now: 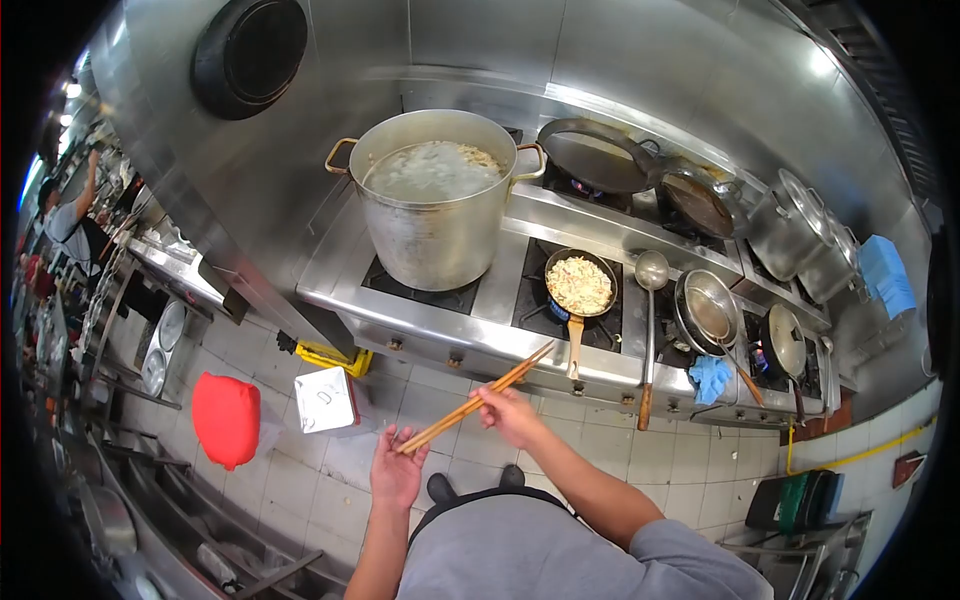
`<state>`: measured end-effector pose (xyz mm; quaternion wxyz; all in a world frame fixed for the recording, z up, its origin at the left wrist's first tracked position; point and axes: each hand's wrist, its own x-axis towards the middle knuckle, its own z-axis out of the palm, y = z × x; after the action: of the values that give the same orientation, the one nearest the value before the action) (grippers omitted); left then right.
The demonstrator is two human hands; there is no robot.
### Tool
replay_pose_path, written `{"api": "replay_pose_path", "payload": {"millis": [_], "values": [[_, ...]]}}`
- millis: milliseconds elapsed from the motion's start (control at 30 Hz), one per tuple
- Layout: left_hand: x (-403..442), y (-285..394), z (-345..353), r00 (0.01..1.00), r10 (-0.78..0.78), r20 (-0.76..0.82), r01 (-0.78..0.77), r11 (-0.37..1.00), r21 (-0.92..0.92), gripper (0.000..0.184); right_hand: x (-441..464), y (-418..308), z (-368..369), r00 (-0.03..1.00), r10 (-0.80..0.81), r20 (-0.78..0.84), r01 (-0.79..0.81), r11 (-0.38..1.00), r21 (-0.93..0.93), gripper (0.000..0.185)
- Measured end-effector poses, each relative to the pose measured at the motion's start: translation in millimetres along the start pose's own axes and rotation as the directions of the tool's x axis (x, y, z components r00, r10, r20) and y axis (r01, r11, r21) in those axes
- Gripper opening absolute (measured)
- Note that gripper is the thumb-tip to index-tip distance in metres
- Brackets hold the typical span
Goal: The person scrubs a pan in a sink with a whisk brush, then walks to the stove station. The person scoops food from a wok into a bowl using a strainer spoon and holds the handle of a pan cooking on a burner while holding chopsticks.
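In the head view, you are holding a pair of chopsticks (450, 419) slantwise at lower centre, their far tips pointing up and right toward the stove (405, 325). Your right hand (512, 417) is gripping them near the middle, its fingers clamped together on them. Your left hand (396, 474) is meeting the lower end with half-curled fingers; whether these are gripping, you cannot tell. Just right of centre, a frying pan (575, 345) is sitting on a burner, carrying pale chopped food (580, 286). A stockpot (430, 240) of cloudy liquid is standing upright at upper centre, and a ladle (652, 271) is lying right of the pan.
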<state>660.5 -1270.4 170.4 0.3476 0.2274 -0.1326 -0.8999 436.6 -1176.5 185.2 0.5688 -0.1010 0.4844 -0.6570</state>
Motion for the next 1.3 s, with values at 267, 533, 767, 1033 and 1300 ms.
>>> {"api": "replay_pose_path", "payload": {"millis": [267,533,767,1033,1300], "values": [[9.8,8.8,8.6,0.989,-0.010,-0.149,0.004,0.999,-0.040,0.039,-3.7,-18.7,11.8,0.995,-0.070,0.069,0.090,0.932,-0.351,0.022],[4.8,-7.3,13.4,0.934,-0.353,-0.057,0.299,0.683,0.666,0.034,-5.7,7.0,2.5,0.981,0.073,0.179,0.013,0.900,-0.435,0.024],[13.8,-20.1,18.8,0.839,-0.541,-0.059,0.344,0.443,0.828,0.027,2.4,15.7,-7.9,0.949,0.188,0.252,-0.058,0.892,-0.449,0.028],[10.6,-28.4,-99.1,0.872,-0.347,-0.345,0.465,0.367,0.806,0.027,12.7,105.3,-147.0,0.968,0.193,-0.160,-0.243,0.576,-0.780,0.033],[-82.3,-6.3,-312.9,0.757,-0.078,-0.649,0.644,-0.081,0.760,0.030,-99.1,143.3,-286.7,0.738,0.395,-0.548,-0.671,0.347,-0.655,0.033]]}}
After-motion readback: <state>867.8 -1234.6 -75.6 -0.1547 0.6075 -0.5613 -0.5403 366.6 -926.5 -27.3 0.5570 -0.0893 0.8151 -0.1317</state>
